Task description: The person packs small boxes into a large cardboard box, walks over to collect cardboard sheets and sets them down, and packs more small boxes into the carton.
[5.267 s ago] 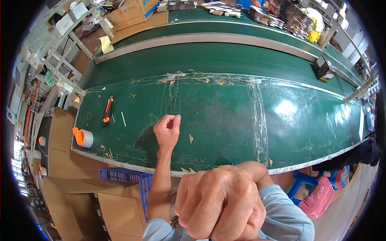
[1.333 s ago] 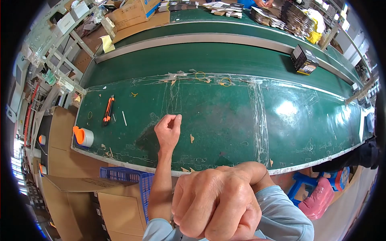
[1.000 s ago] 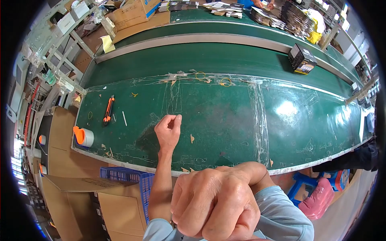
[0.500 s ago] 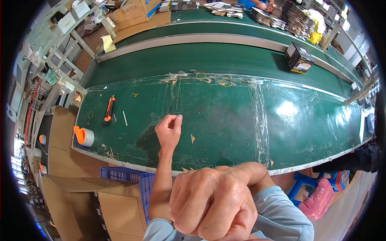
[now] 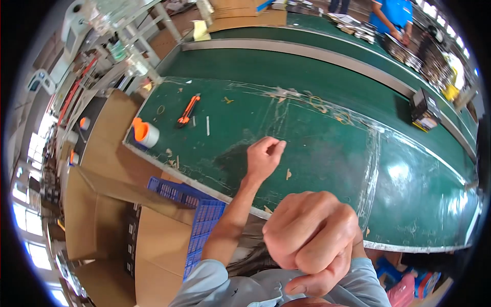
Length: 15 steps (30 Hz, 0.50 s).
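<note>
My left hand (image 5: 265, 157) is closed in a loose fist above the green work table (image 5: 317, 158), and nothing sticks out of it. My right hand (image 5: 312, 230) is raised close to the camera, curled into a fist with the knuckles towards me; no object shows in it. To the left of my left hand, an orange and black utility knife (image 5: 188, 111) lies on the table beside a thin white strip (image 5: 207, 126). A white tape roll with an orange part (image 5: 147, 134) stands at the table's left corner.
A black printed box (image 5: 424, 111) sits on the green belt (image 5: 327, 71) behind the table. An open carton (image 5: 163, 245) and a blue plastic crate (image 5: 204, 225) stand below left. Across the belt, a person in a blue shirt (image 5: 391, 18) handles stacked flat cardboard.
The view has turned, so the table appears tilted and shifted right. More of the person opposite shows. Both my hands stay closed; the right thumb is now visible lower down.
</note>
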Each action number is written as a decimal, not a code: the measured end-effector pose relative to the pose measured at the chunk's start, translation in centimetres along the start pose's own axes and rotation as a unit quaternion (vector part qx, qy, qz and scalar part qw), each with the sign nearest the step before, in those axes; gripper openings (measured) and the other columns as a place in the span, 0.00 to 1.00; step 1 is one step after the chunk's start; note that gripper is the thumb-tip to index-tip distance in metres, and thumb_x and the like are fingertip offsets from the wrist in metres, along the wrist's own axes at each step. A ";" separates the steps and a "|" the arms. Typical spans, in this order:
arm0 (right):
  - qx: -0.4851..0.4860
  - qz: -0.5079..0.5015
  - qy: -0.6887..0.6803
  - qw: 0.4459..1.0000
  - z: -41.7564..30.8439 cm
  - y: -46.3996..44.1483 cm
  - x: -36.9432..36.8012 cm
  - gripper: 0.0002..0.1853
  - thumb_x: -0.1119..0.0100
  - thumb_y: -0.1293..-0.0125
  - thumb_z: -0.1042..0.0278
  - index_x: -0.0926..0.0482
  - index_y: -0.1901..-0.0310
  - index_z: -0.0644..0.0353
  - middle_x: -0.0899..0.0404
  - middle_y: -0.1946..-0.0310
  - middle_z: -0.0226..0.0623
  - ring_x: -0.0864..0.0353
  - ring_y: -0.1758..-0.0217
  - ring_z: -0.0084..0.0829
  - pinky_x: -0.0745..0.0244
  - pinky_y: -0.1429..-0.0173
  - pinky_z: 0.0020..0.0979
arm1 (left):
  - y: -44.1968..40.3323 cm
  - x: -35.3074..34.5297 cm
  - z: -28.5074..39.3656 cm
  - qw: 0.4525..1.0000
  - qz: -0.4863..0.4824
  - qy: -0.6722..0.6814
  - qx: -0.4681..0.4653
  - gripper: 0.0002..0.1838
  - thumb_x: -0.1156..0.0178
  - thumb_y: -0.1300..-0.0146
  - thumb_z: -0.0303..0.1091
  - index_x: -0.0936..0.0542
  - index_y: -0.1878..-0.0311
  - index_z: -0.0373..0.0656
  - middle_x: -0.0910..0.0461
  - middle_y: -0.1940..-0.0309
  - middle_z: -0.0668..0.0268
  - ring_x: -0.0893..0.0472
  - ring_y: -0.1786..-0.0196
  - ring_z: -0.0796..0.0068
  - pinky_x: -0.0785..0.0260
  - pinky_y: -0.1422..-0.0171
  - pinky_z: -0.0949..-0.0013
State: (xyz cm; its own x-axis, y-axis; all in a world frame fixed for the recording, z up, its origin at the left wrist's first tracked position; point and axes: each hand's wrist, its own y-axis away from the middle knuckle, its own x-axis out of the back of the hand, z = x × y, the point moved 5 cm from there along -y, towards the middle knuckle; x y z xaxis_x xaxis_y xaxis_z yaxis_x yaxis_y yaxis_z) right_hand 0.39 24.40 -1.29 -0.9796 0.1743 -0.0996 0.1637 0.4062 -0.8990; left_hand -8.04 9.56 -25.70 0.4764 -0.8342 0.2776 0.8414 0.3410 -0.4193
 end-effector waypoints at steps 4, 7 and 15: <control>-0.051 0.032 -0.028 0.998 0.9 0.4 0.4 0.22 0.27 0.46 0.81 0.33 0.86 0.59 0.30 0.83 0.32 0.29 0.85 0.29 0.42 0.82 0.29 | 0.0 -0.1 -0.3 1.000 -0.003 0.011 -0.001 0.08 0.28 0.33 0.29 0.16 0.66 0.36 0.19 0.76 0.65 0.23 0.75 0.79 0.31 0.69 0.70; -0.082 0.024 -0.016 0.996 1.2 0.6 0.7 0.22 0.26 0.47 0.81 0.33 0.86 0.58 0.28 0.83 0.32 0.28 0.85 0.29 0.41 0.81 0.29 | 0.0 0.0 0.0 1.000 -0.008 0.012 -0.015 0.07 0.28 0.32 0.28 0.14 0.65 0.36 0.19 0.77 0.70 0.26 0.74 0.86 0.33 0.70 0.74; -0.086 0.092 -0.030 0.992 2.1 1.1 0.0 0.24 0.28 0.48 0.84 0.39 0.83 0.56 0.34 0.81 0.31 0.33 0.82 0.29 0.50 0.77 0.35 | -0.1 0.2 0.1 1.000 -0.013 0.017 -0.012 0.08 0.28 0.32 0.29 0.15 0.65 0.36 0.19 0.76 0.66 0.24 0.74 0.81 0.31 0.69 0.71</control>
State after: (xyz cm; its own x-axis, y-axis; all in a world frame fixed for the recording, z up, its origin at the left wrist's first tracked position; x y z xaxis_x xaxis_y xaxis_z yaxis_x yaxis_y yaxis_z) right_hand 0.37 23.00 -3.15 -0.9356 0.2085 -0.2850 0.3529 0.5209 -0.7773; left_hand -8.01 9.38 -25.48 0.4444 -0.8573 0.2598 0.8470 0.3076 -0.4336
